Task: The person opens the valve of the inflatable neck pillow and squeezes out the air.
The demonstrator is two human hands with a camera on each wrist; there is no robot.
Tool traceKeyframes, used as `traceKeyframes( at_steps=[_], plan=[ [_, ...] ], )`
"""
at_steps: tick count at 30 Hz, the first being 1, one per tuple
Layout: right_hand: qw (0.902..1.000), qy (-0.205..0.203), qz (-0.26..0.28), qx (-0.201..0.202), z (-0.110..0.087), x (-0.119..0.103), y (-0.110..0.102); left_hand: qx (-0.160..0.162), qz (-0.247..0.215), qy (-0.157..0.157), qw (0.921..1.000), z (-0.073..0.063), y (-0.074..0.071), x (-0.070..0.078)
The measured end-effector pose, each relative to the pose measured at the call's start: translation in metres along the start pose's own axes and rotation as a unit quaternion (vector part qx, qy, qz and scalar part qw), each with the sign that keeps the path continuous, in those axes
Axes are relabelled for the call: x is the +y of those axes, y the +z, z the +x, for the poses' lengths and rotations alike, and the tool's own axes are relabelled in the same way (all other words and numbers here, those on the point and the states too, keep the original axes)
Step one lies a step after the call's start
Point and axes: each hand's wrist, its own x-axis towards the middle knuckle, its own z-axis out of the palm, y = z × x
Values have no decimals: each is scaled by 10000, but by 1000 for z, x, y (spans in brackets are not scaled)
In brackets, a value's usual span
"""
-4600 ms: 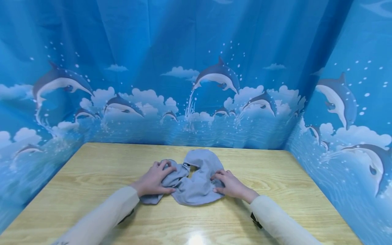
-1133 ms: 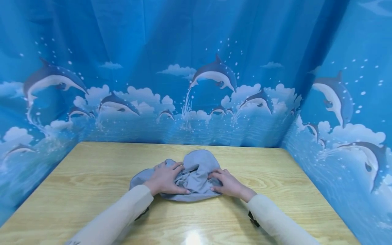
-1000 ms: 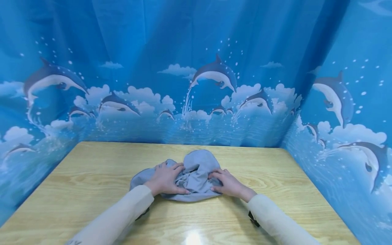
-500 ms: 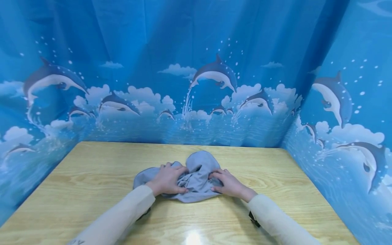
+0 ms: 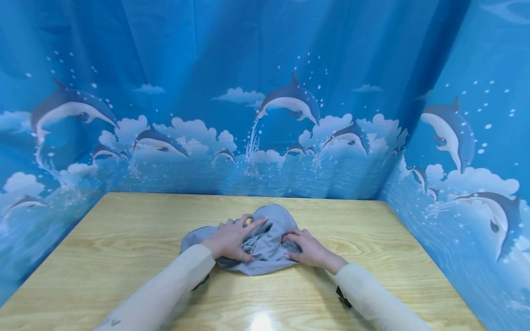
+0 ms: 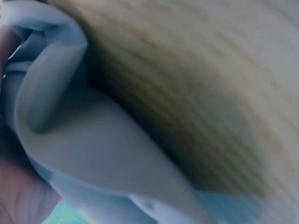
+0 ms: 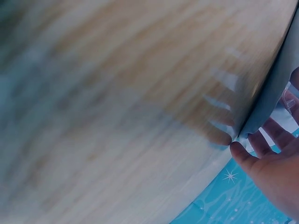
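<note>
A bunched grey cloth piece (image 5: pixel 271 246) with thin dark edging lies mid-table, its right end rounded and its middle heavily wrinkled. My left hand (image 5: pixel 229 241) is spread over its left half, index finger stretched toward the right end, the other fingers arched on the folds and the thumb near the front. In the left wrist view a fold of the cloth (image 6: pixel 103 140) curls against my palm. The right hand (image 5: pixel 312 250) pinches the right edge between thumb and fingers. The right wrist view has those fingers (image 7: pixel 261 151) at the cloth's border, low on the tabletop.
The wood-grain table (image 5: pixel 352 285) reaches back to a blue curtain (image 5: pixel 232 59) printed with dolphins, which also encloses the right and left sides. Pale sleeves (image 5: pixel 165 289) cover both forearms, and a dark strap (image 5: pixel 342 296) shows below the right one.
From a looser spread, the cloth's left part has been gathered inward to the right. My left hand has shifted right and its index finger now stretches out. The right hand has stayed nearly still.
</note>
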Motion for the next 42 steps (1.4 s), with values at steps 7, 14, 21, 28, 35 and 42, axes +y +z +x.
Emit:
traceKeyframes(
  at_steps=[7,14,21,28,35,42],
  plan=[
    [10000,-42,13,25,0,-2,-1,-350,-59,-152,9993,5,-3,4],
    [9999,-113,-20,39,-1,0,0,-308,88,-128,9994,5,-3,5],
    [9999,-129,29,3,-1,1,0,-193,155,78,9997,3,-4,5],
    [9999,-121,60,-68,0,1,0,-192,79,80,9998,3,-3,6],
    [9998,-49,75,-164,-1,1,0,-103,119,92,9998,5,-1,5],
    [9996,11,136,-252,-1,1,0,-28,-51,174,9998,6,0,4]
  ],
)
